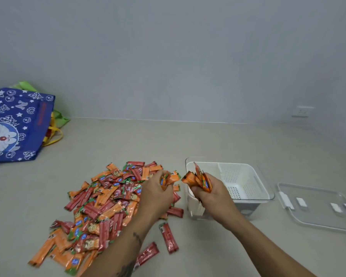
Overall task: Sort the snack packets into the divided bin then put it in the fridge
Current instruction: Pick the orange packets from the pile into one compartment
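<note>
Nearest my view, the loose heap of orange and red foil snack packets sprawls across the beige countertop, and my left hand sits on its far right edge, fingers curled round a few orange packets. My right hand clutches a fanned bunch of orange packets over the near left corner of the clear plastic divided bin with its white perforated insert. The bin's clear lid lies flat to the right, and a blue cartoon-print tote bag lies at far left against the wall.
</note>
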`<action>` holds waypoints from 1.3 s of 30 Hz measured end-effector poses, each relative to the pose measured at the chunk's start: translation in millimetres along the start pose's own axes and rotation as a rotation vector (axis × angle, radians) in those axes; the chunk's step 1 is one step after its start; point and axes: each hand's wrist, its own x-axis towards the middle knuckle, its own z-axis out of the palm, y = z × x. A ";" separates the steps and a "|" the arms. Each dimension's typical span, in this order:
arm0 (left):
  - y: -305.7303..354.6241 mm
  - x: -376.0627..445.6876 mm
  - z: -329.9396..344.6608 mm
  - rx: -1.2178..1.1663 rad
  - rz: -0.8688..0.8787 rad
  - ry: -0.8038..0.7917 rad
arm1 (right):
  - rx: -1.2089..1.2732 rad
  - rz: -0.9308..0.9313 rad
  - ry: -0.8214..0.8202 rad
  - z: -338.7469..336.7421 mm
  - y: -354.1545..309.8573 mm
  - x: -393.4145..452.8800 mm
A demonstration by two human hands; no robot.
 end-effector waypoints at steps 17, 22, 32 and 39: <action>4.9 -5.7 43.8 0.295 0.180 -0.236 | -0.137 0.258 -0.014 -16.5 33.2 67.7; 2.7 -5.8 43.3 0.268 0.193 -0.241 | -0.186 0.427 -0.114 -12.1 45.4 81.5; -0.3 -4.3 46.9 0.318 0.184 -0.222 | -0.377 0.389 -0.294 -26.2 41.0 81.3; 18.7 20.0 44.0 0.303 0.188 -0.127 | -0.605 0.124 -0.571 -55.4 13.4 28.9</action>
